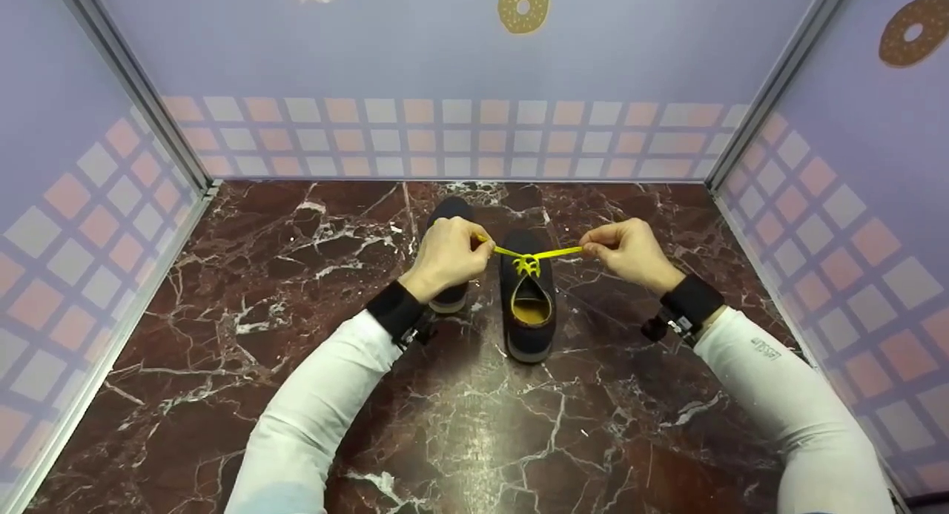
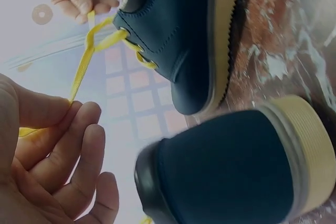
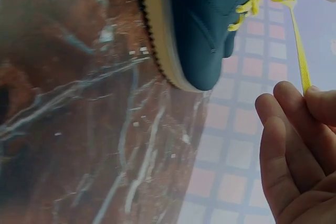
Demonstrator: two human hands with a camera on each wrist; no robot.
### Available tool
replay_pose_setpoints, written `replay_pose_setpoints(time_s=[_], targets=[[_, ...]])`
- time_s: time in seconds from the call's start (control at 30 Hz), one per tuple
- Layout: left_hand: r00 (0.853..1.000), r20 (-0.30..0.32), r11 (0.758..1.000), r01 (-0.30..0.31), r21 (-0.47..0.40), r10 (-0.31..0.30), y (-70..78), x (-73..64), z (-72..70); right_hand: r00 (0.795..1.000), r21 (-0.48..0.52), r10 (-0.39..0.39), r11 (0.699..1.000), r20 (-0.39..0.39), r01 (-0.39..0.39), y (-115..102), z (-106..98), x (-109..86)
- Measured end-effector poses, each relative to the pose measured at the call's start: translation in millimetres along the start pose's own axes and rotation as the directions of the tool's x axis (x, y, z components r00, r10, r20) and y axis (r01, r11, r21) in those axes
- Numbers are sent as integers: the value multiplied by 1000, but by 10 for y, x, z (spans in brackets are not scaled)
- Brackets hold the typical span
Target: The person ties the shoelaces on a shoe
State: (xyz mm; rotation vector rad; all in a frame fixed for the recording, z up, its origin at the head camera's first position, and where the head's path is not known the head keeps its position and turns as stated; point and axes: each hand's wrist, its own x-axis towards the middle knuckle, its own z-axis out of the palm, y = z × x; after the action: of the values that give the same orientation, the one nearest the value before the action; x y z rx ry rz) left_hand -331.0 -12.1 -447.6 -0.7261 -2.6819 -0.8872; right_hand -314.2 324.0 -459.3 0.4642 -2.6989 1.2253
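A dark blue shoe (image 1: 529,343) with a yellow lining stands on the marbled surface, toe pointing away from me. Its yellow shoelace (image 1: 557,254) is stretched out to both sides above the eyelets, and the two ends cross at the top in the left wrist view. My left hand (image 1: 449,257) pinches one lace end between thumb and index finger, over a second dark shoe (image 1: 449,208) that it partly covers. To the right, my right hand (image 1: 630,253) pinches the other end, its remaining fingers (image 3: 274,145) loosely bent.
The dark red marbled tabletop (image 1: 474,440) extends around the shoes. A lilac back wall (image 1: 415,61) with a pink and white checked band stands behind them, and side walls (image 1: 875,173) close in left and right. Both wrists carry black straps (image 1: 693,300) with small cameras.
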Motion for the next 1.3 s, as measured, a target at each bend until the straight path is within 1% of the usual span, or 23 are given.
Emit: replay_pose_setpoints(time_s=[0.17, 0.27, 0.33, 0.57, 0.67, 0.77, 0.83, 0.9, 0.97, 1.03, 1.1, 1.17, 1.23, 1.3], targets=[[1000, -11, 997, 23, 77, -22, -57, -53, -50, 997, 30, 57, 998, 58, -59, 98, -6, -63], [999, -8, 991, 37, 125, -36, -72, -87, -88, 995, 24, 72, 997, 64, -74, 138, -39, -103], [999, 0, 989, 45, 142, -46, -72, -108, -109, 995, 9, 78, 997, 67, -78, 170, -64, -124], [994, 59, 974, 74, 214, -89, -66, -128, -119, 991, -65, 95, 994, 89, -90, 334, -105, -177], [989, 92, 971, 90, 220, -113, -63, -118, -123, 990, -66, 105, 993, 91, -100, 364, -107, -203], [984, 127, 972, 95, 215, -124, -47, -116, -137, 991, -57, 104, 993, 87, -100, 361, -105, -213], [984, 133, 973, 89, 214, -120, -25, -127, -148, 990, -46, 110, 993, 85, -107, 346, -102, -219], [987, 117, 973, 83, 216, -110, 13, -148, -158, 990, -29, 112, 994, 80, -110, 317, -97, -229], [994, 79, 976, 62, 210, -80, 71, -168, -166, 992, -15, 103, 995, 69, -102, 272, -85, -240], [998, 42, 983, 30, 183, -38, 145, -174, -169, 996, 5, 77, 997, 51, -77, 198, -64, -235], [999, 36, 990, -11, 137, 6, 227, -163, -150, 999, 24, 39, 999, 35, -40, 117, -16, -202], [997, 72, 996, -39, 86, 33, 294, -142, -99, 999, 19, 4, 1000, 33, -4, 40, 65, -150], [991, 128, 998, -41, 53, 34, 333, -124, -8, 998, 5, -26, 1000, 56, 26, -19, 174, -101], [983, 184, 998, -31, 49, 21, 339, -117, 109, 995, -28, -58, 998, 86, 61, -48, 303, -65]])
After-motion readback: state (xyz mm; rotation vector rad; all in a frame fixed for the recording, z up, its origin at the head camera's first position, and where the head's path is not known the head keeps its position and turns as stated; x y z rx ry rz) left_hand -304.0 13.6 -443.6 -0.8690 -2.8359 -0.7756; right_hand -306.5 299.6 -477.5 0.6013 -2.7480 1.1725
